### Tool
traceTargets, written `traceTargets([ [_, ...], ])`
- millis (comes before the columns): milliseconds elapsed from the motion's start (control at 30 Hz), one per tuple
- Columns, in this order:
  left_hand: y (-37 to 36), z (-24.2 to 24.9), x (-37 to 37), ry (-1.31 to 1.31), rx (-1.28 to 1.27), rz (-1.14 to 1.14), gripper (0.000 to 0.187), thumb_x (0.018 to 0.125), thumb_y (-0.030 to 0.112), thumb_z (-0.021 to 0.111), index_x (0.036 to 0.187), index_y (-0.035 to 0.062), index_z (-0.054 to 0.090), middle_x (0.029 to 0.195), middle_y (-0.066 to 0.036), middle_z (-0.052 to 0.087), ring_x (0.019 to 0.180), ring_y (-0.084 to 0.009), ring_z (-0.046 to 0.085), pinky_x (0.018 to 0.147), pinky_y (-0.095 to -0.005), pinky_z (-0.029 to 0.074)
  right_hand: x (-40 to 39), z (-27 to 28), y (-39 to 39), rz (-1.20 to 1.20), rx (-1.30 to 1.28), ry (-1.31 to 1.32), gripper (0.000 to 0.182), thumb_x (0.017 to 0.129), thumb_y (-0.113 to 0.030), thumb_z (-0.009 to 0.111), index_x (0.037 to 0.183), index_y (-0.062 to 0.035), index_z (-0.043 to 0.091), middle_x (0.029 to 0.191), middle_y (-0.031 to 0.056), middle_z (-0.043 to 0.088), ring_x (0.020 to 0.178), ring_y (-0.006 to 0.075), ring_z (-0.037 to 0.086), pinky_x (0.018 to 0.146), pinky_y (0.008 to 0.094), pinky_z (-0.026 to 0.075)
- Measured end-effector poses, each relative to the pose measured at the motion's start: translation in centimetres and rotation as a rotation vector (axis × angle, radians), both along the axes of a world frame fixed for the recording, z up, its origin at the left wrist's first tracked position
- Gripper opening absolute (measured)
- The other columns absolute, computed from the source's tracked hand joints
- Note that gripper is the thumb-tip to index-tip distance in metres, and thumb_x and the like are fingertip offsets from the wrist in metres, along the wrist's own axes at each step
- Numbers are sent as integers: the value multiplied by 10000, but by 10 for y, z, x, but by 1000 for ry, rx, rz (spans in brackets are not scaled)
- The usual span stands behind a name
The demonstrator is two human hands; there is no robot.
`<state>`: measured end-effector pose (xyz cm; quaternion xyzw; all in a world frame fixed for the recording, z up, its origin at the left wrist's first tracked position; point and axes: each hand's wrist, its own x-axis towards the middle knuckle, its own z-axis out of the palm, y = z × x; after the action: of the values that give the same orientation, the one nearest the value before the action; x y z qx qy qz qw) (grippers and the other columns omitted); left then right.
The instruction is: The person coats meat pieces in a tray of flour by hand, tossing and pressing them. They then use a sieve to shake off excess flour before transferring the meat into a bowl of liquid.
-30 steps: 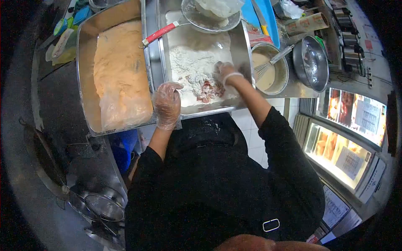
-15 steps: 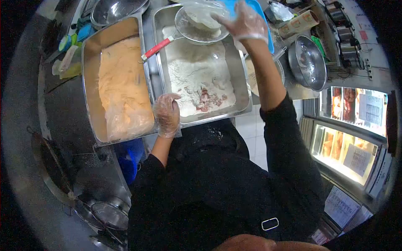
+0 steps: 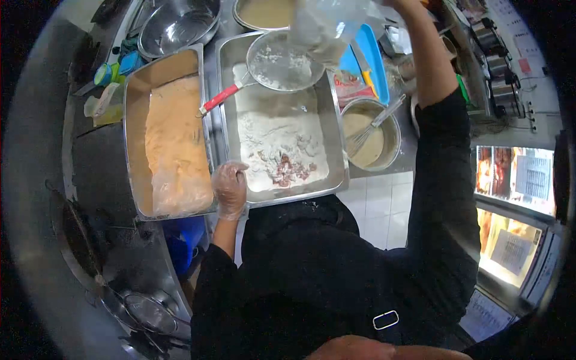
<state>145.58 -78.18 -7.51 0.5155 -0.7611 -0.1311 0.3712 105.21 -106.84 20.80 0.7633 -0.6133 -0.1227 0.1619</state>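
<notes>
My gloved left hand [image 3: 229, 187] is closed at the near corner between two metal trays, against the rim of the flour tray [image 3: 339, 144]. Its fingertips are hidden, so I cannot make out what they grip. White flour [image 3: 276, 114] fills that tray, with reddish meat pieces [image 3: 290, 171] near the front. A red-handled sieve [image 3: 273, 67] lies across the tray's far end, dusted with flour. Over its right side is a blurred clear plastic bag [image 3: 329, 30]. My right forearm [image 3: 427, 51] reaches to the top edge, where its fingers do not show clearly.
Orange coating fills the left tray [image 3: 129, 132], with a plastic bag [image 3: 180, 195] on it. At right stand a bowl of batter [image 3: 389, 147] with a whisk [image 3: 375, 126] and a blue tray [image 3: 379, 66] holding a knife [image 3: 363, 66]. Metal bowls [image 3: 180, 27] stand at the back.
My right hand has moved up and right, away from the sieve, and the plastic bag has shifted right, baring more mesh. My left hand's fingers look more curled. The view has shifted.
</notes>
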Motion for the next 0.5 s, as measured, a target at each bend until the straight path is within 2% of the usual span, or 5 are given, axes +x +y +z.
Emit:
traceTargets([
  [133,0,1,-2,-71,-23,21,272,690,-89,612,876,110,617,884,-78,627,865,-304,605,760,-445,472,-56,-3,-24,32,-51,114,347,1001,-294,405,1017,-85,681,1051,155,683,992,318,647,882,420,500],
  [267,0,1,-5,-85,-21,54,298,670,-96,622,875,119,624,888,-80,625,881,-308,615,765,-441,480,-67,-51,-37,-158,14,-226,355,974,-361,466,1054,-89,681,1134,156,676,1032,304,651,897,428,498],
  [300,0,3,-7,-95,-18,69,298,668,-96,623,875,118,627,890,-82,625,882,-309,616,767,-442,483,-88,-99,-61,-126,-26,-243,374,952,-406,520,1072,-91,681,1145,153,672,1086,281,634,953,363,482],
  [333,0,5,-8,-104,-13,83,298,667,-96,625,876,117,629,893,-83,625,883,-311,617,769,-442,485,-110,-149,-83,-3,-70,-373,437,912,-522,550,1109,-155,681,1061,222,675,989,383,658,869,487,513],
  [500,0,12,-13,-136,7,72,285,665,-93,636,868,108,643,910,-93,630,896,-309,623,761,-452,494,-73,-264,-62,-304,-173,-561,557,939,-606,418,1129,-155,682,1130,184,669,1048,425,621,922,469,489],
])
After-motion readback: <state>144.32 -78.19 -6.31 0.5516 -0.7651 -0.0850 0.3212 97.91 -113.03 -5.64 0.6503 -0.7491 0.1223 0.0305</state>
